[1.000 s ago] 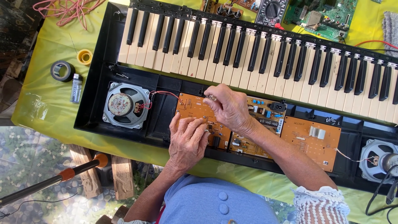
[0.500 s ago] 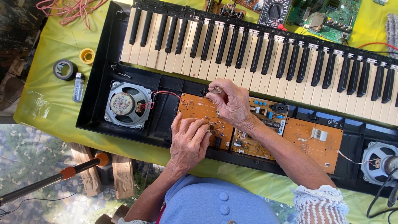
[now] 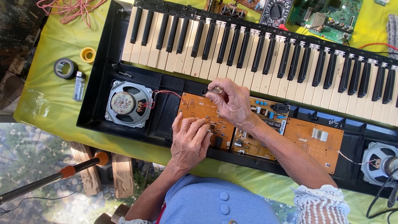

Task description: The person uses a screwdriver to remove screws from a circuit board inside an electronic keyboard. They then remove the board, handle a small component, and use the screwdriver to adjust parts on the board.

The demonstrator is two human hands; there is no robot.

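Far left of the open keyboard [image 3: 265,54], on the yellow-covered bench [image 3: 45,103], lies a black tape roll [image 3: 65,68], a smaller yellow roll [image 3: 88,54] just beside it, and a slim silver lighter [image 3: 78,86] below them. Pink cord [image 3: 70,6] is bunched at the bench's top corner. An orange-collared pole [image 3: 49,179] slants under the bench edge.

Inside the keyboard's black shell, at its left end, sits a round grey speaker [image 3: 126,103], red wires running from it to the orange circuit board [image 3: 199,111].

Now the left hand [image 3: 190,141]: it lies flat on that orange circuit board, fingers spread and relaxed, grip released, pressing the board's lower part near the shell's front wall.

The right hand [image 3: 233,103] is just above, its grip pinched tight, thumb and forefinger grasping a small silvery metal part [image 3: 215,89] at the board's top edge, right below the white keys. What kind of part it is, too small to tell.

Right of the hands, a second brownish board [image 3: 265,120] with blue components and a black socket, then a plain orange board [image 3: 316,139] with a white connector. A second speaker [image 3: 379,162] sits at the shell's right end.

Behind the keyboard: a black multimeter [image 3: 277,11] and a green circuit board [image 3: 331,14].
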